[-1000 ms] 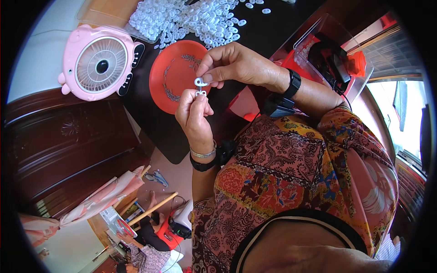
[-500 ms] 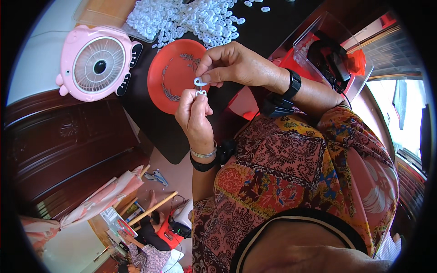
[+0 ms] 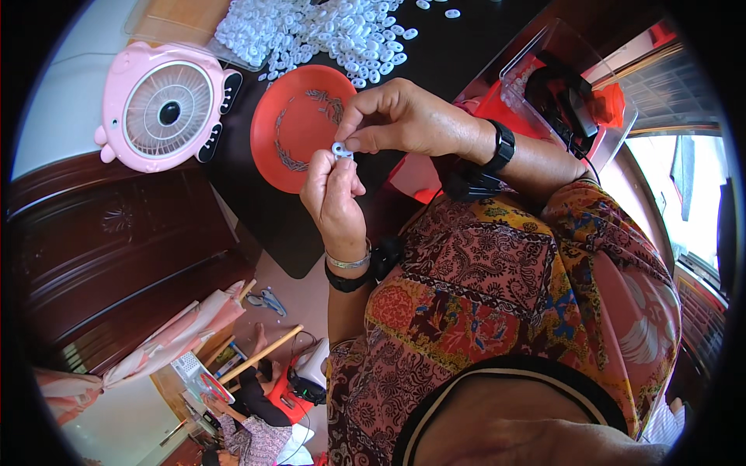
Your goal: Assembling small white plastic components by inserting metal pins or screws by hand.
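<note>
My left hand (image 3: 337,194) pinches a small white plastic piece (image 3: 346,154) between thumb and fingertips. Just above it, my right hand (image 3: 404,120) grips a white oval plastic piece with a hole (image 3: 337,146). The two pieces meet, one against the other; whether they are joined I cannot tell. Behind both hands lies a round orange-red dish (image 3: 268,136), with small grey metal pins (image 3: 286,159) scattered along its inside. Past the dish a large heap of white oval pieces (image 3: 326,31) spreads over the dark table (image 3: 291,248).
A pink fan (image 3: 167,109) stands left of the dish. To the right is a clear plastic bin (image 3: 575,46) with a black device in it. Another person (image 3: 256,435) sits at the lower left, near a wooden pole (image 3: 260,355) and slippers (image 3: 268,301).
My right hand has come slightly down with its oval piece, closing the gap to the piece in my left hand. A metal pin visible between them before is now hidden.
</note>
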Motion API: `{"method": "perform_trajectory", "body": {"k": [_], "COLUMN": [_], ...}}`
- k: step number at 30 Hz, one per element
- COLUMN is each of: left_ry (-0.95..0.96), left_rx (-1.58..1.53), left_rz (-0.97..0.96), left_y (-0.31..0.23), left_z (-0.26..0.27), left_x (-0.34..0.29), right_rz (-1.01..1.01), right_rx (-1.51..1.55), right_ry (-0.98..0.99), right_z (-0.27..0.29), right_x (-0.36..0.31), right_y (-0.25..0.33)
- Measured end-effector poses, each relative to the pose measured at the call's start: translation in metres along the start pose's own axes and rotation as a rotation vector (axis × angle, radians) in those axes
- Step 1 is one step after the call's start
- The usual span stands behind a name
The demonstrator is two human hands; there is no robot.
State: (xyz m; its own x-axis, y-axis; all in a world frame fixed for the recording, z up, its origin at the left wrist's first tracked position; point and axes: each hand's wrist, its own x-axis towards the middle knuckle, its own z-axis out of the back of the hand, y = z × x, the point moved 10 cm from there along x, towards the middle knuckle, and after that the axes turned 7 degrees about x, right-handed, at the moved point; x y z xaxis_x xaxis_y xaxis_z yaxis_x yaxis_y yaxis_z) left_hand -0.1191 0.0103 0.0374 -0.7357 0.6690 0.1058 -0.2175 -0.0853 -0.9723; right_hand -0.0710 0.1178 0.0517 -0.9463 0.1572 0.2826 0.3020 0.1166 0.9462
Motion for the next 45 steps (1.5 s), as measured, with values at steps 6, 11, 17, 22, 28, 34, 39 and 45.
{"method": "perform_trajectory", "body": {"k": [6,11,17,22,28,34,39,45], "left_ry": [0.0,-0.004,-0.003,0.018,0.042,-0.06,-0.03,-0.052], "left_rx": [-0.119,-0.172,-0.175,-0.176,-0.257,-0.207,-0.263,-0.175], "left_rz": [0.024,0.065,0.089,0.108,0.14,0.209,0.148,0.043], "left_y": [0.002,0.006,0.012,0.012,0.018,0.025,0.022,0.015], "left_z": [-0.005,-0.007,-0.008,-0.011,-0.016,-0.008,-0.006,-0.005], "left_x": [0.001,0.001,0.001,0.002,0.006,0.002,0.002,0.003], "right_rz": [0.048,0.034,0.079,-0.004,0.123,0.271,0.312,0.328], "right_rx": [0.01,0.039,-0.136,-0.167,-0.281,-0.555,-0.549,-0.508], "right_ry": [0.009,0.036,0.015,0.078,0.035,0.012,0.01,0.008], "right_z": [-0.002,-0.005,-0.002,-0.003,-0.003,-0.016,-0.018,-0.015], "right_x": [-0.001,-0.003,-0.003,-0.004,-0.005,-0.01,-0.013,-0.014], "right_y": [0.0,0.004,0.006,0.006,0.013,0.025,0.03,0.033]}}
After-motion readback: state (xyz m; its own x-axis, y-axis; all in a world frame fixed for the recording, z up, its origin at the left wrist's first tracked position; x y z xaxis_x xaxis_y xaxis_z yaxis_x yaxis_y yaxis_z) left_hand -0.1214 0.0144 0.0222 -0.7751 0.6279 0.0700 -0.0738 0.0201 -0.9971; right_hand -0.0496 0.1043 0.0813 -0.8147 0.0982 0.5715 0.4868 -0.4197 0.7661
